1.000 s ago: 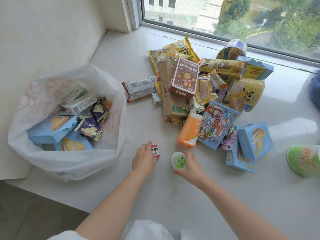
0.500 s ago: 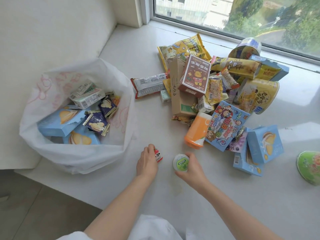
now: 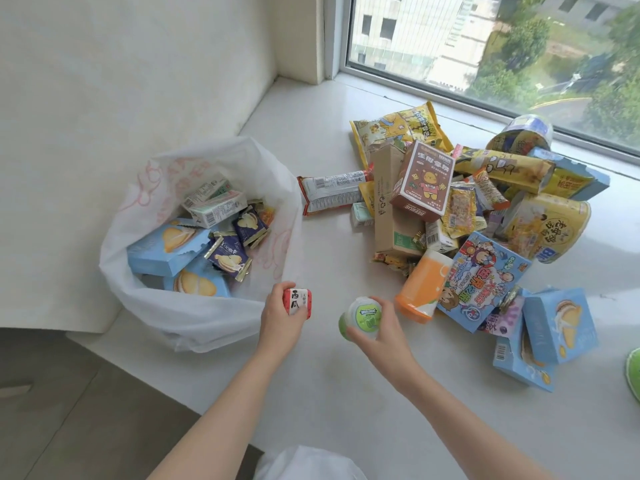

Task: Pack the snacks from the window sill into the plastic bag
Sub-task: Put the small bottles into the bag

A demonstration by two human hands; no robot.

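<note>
My left hand (image 3: pixel 278 322) grips a small red and white candy box (image 3: pixel 296 301), lifted just off the sill beside the bag's near rim. My right hand (image 3: pixel 381 336) holds a round green mint tub (image 3: pixel 364 317), tilted above the sill. The white plastic bag (image 3: pixel 194 318) stands open at the left, with blue biscuit boxes, dark wafer packets and white-green cartons inside. A heap of snacks (image 3: pixel 450 209) lies on the sill at the right, with an orange cup (image 3: pixel 424 285) and a blue cartoon box (image 3: pixel 483 280) at its near edge.
The white window sill (image 3: pixel 346 393) ends at a front edge by my arms, with floor below at the left. A wall stands behind the bag and the window frame (image 3: pixel 415 88) runs along the back. A green tub (image 3: pixel 633 372) shows at the right edge.
Both hands have closed on their items and lifted them off the sill. The candy box is now upright in my left hand, nearer the bag.
</note>
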